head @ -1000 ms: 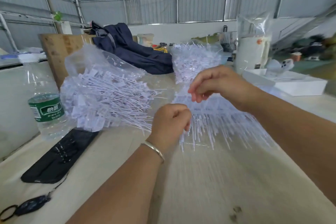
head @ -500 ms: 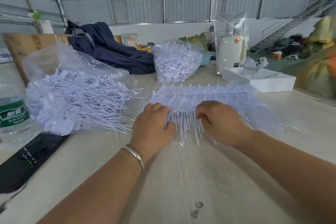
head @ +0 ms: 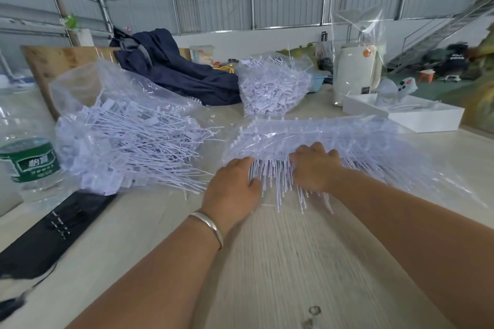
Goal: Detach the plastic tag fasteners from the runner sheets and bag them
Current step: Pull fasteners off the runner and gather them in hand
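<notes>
Hands (head: 235, 184) (head: 315, 168) flat on runner sheets (head: 334, 136), w/ fingers spread.

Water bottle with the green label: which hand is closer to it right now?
Left. The left hand lies nearer the water bottle; the right hand sits farther off, beyond the left. Both rest on the fastener sheet.

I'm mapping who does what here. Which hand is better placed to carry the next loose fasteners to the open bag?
Probably the left hand. It lies on the runner sheet's left end, the side nearest the open bag. The right hand sits farther right and would have to cross over the left.
</notes>
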The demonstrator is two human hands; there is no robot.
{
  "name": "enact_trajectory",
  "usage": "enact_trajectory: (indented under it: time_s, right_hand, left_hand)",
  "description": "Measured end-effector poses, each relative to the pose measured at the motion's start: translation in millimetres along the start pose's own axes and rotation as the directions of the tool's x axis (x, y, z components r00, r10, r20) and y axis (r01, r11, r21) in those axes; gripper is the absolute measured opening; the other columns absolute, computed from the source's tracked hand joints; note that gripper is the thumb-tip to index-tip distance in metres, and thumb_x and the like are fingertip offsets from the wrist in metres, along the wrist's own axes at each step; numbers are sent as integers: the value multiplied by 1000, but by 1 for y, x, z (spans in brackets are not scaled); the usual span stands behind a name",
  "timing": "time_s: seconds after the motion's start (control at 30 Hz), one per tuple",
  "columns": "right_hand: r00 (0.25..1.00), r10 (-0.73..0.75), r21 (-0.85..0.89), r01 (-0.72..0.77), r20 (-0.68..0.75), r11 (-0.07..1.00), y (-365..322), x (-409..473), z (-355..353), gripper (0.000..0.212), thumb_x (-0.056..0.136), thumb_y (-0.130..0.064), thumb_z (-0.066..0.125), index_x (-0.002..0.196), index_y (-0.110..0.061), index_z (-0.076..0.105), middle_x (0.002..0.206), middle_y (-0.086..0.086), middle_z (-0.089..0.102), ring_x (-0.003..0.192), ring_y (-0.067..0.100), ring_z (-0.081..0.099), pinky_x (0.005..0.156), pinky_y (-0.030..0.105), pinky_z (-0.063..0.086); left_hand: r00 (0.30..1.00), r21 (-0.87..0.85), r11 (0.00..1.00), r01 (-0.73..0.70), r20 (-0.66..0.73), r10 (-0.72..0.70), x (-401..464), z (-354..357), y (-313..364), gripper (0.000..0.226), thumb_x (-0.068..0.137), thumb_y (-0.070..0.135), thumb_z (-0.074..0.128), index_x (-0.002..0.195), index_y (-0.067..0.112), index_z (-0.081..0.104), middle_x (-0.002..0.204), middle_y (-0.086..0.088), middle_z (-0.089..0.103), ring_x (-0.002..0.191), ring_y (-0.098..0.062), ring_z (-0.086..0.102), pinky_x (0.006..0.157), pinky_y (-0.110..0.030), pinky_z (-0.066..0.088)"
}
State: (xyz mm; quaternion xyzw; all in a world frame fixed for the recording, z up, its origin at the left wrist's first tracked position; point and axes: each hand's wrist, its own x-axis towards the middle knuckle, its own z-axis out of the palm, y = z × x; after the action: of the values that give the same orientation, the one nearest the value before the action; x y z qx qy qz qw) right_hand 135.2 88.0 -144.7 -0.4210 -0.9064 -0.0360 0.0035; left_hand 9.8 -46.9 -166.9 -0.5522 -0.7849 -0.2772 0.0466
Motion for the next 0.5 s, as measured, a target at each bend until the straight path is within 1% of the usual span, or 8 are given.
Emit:
enact_trajectory:
  time_s: [0.1, 0.17, 0.27, 0.37, 0.4, 0.43, 0.47, 0.5]
  right_hand:
    - [997, 78, -6, -78, 22, 997, -7, 12, 4, 45, 87, -20, 43, 132, -20, 47, 143, 10, 29, 134, 35, 21, 106, 57, 22]
    - [991, 127, 56, -129, 48, 990, -11, 20, 1, 47, 88, -21, 42, 135, -20, 46, 148, 13, 23, 138, 38, 15, 108, 60, 17]
    - [985, 159, 196, -169, 64, 966, -10, 26, -2, 46, 89, -22, 41, 135, -23, 42, 148, 14, 22, 139, 40, 15, 109, 61, 16]
    - [985, 133, 281, -159, 109, 946, -6, 21, -11, 38, 83, -14, 48, 121, -17, 47, 142, 17, 28, 133, 38, 25, 106, 52, 28]
    - [988, 90, 305, -125, 125, 944, -4, 18, -17, 30, 79, -10, 53, 108, -13, 51, 133, 19, 35, 121, 35, 36, 97, 41, 38]
    - [990, 33, 325, -76, 135, 943, 0, 14, -23, 19, 75, -5, 57, 94, -9, 53, 121, 19, 43, 103, 29, 45, 80, 30, 43]
    - [988, -29, 326, -22, 150, 945, 3, 9, -29, 10, 74, -2, 59, 80, -7, 53, 108, 19, 49, 85, 24, 46, 63, 23, 40]
    - [983, -90, 323, 35, 158, 946, 7, 4, -34, 12, 74, 0, 59, 69, -7, 50, 97, 18, 51, 74, 21, 45, 54, 22, 36]
  left_hand:
    - [1000, -27, 1000, 7, 5, -7, 0, 1, 0, 40, 95, 27, 47, 133, 18, 48, 120, -3, 55, 93, -20, 57, 76, -26, 36]
    - [1000, -51, 999, 0, -2, 0, 0, 1, -1, 40, 94, 28, 47, 133, 20, 48, 119, -1, 56, 90, -19, 58, 75, -27, 38]
    - [999, -87, 996, -32, -6, 31, 2, 2, -3, 40, 95, 31, 48, 135, 24, 50, 128, 3, 57, 111, -19, 52, 90, -30, 41]
    - [993, -139, 984, -108, 23, 112, 3, 0, 0, 44, 99, 41, 44, 141, 29, 47, 141, 12, 49, 130, -13, 32, 101, -26, 25]
    - [990, -110, 984, -138, 27, 142, 4, -1, 2, 44, 100, 44, 41, 141, 31, 48, 142, 14, 48, 130, -11, 30, 101, -26, 23]
    - [986, -60, 985, -163, 24, 165, 6, -1, 4, 44, 100, 47, 37, 140, 32, 48, 142, 16, 47, 129, -10, 30, 100, -27, 21]
    - [984, -13, 984, -179, 11, 179, 7, -2, 5, 45, 100, 49, 33, 139, 34, 49, 141, 18, 48, 127, -10, 31, 97, -27, 19]
    - [983, 13, 983, -184, -6, 184, 7, -3, 7, 46, 101, 51, 29, 137, 35, 51, 139, 19, 50, 126, -10, 32, 94, -27, 18]
